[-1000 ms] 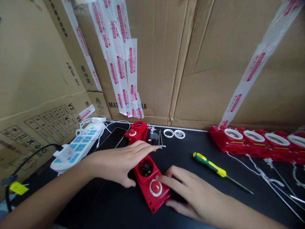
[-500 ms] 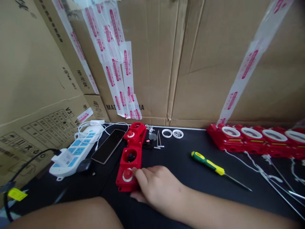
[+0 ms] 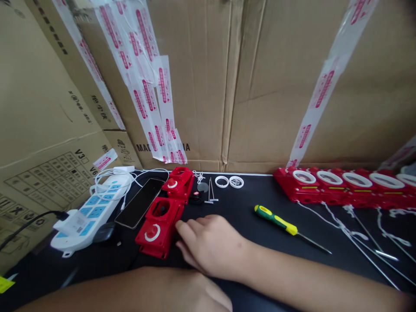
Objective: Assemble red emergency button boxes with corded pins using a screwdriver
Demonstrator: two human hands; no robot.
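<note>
A red plastic housing [image 3: 175,216] with a round dark opening and a white-ringed red knob lies skewed on the black table. At its right edge is my right hand [image 3: 211,245], fingers curled with the tips touching or very close to it. Whether they pinch anything is hidden. My left hand [image 3: 208,292] is low in the middle, blurred, its fingers out of sight under the bottom edge. Just behind the housing rests a second red housing [image 3: 182,184], with a similar ringed knob.
Left are a phone [image 3: 140,203] and a white power strip [image 3: 107,208] with cables. Two white rings [image 3: 222,187] and thin T-ended rods [image 3: 211,190] lie behind. A green-yellow screwdriver [image 3: 274,219] is at right, before several joined red units [image 3: 334,195] with strings. Cardboard [image 3: 201,86] walls the back.
The front red housing has turned and shifted left. My right hand's fingertips have moved from its knob to its right edge. My left hand has come in at the bottom middle.
</note>
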